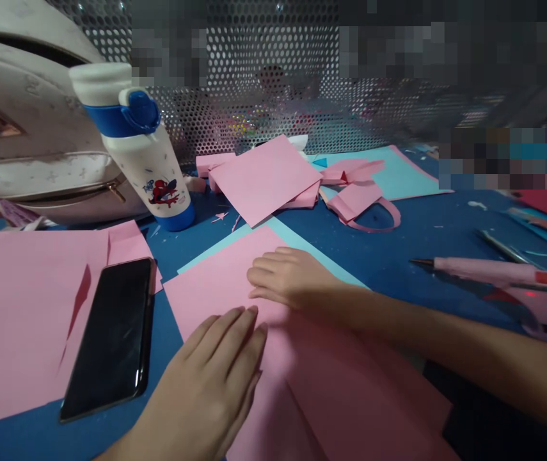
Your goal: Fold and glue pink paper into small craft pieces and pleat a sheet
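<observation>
Pink paper (302, 352) lies beneath the left hand (218, 371) and right hand (290, 275), both unclenched, grasping nothing; smoothing, I'd judge, so the next move wants steady, even pressure.

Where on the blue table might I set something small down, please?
A mostly bare patch lies between the light-blue sheet and the pink glue gun. A narrow strip runs between phone and left hand. The far side, around bottle, backpack and pink pieces, is crowded.
</observation>
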Tool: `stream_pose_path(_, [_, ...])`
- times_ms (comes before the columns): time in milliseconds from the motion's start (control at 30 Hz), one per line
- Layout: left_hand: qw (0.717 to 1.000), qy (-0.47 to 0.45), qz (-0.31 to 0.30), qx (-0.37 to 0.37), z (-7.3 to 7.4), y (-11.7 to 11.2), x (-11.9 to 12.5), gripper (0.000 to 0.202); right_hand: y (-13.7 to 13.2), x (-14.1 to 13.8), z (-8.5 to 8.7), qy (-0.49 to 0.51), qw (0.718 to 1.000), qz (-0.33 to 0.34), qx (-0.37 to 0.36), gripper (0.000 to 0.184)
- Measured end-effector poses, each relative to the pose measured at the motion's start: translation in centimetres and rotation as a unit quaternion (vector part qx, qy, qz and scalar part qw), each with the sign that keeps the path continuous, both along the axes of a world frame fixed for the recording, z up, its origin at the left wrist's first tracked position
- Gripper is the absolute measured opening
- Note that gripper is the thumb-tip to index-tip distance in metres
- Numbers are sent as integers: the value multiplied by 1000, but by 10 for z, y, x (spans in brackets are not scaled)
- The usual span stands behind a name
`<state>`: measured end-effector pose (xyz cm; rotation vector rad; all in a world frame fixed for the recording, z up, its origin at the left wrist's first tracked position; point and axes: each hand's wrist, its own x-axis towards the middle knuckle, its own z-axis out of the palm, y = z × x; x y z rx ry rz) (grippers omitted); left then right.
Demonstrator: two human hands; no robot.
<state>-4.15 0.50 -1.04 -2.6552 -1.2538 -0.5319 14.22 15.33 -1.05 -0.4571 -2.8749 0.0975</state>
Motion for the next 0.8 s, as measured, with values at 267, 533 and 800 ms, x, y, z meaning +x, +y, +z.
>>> stream_pose_path(267, [1000,-2,-4,-10,5,-5,1,37,19,-26,8,-22,997,74,27,26])
stream_pose_path(533, [999,31,-2,32,2,-8,-5,34,14,-50,9,12,996,68,-58,24])
stream_pose_path(800, [995,50,19,81,-1,-8,-7,35,20,-45,6,48,982,80,-166,21])
